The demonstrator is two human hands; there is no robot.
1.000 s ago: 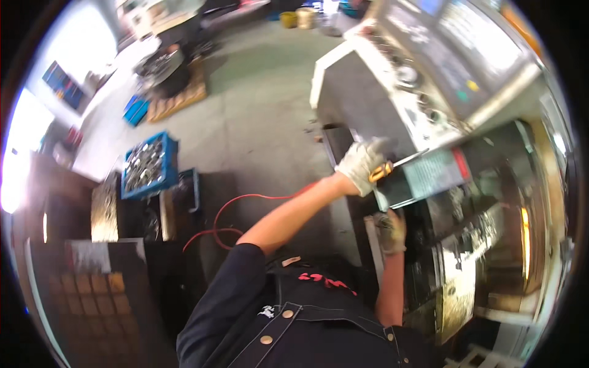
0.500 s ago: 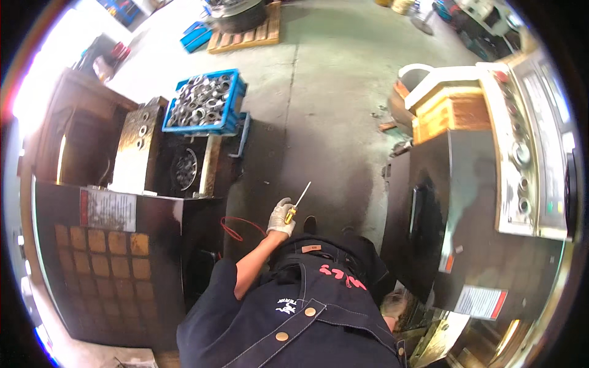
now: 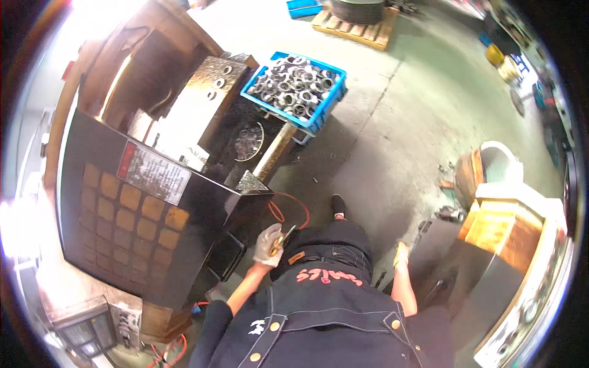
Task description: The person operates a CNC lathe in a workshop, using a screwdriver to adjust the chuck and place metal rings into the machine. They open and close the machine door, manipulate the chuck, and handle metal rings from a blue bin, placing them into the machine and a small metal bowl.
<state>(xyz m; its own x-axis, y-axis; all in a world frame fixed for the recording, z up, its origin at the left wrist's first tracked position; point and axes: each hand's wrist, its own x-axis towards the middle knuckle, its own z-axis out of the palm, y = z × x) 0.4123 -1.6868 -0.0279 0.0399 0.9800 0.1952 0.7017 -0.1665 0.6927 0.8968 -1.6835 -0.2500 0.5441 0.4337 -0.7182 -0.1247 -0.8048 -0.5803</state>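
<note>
My left hand (image 3: pixel 267 244), in a whitish glove, is closed around the yellow handle of a screwdriver (image 3: pixel 277 246) in front of my waist. Its thin metal shaft points up and to the right. My right hand (image 3: pixel 402 254), also gloved, hangs at my right side beside the dark machine cabinet (image 3: pixel 457 276). The fingers of that hand are too small and blurred to make out. A red hose (image 3: pixel 305 209) loops on the floor just beyond my left hand.
A blue crate (image 3: pixel 332 105) heaped with metal rings stands by the left machine (image 3: pixel 208 184), whose workspace is exposed. Several rings lie on its metal block (image 3: pixel 202 80). At the far right are a round bin (image 3: pixel 472 175) and a control panel (image 3: pixel 521 319). A wooden pallet (image 3: pixel 362 34) lies further back.
My view has turned right and I have stepped, so the crate and left machine sit further right in the picture. The screwdriver stays in my left hand; my right arm now shows more plainly.
</note>
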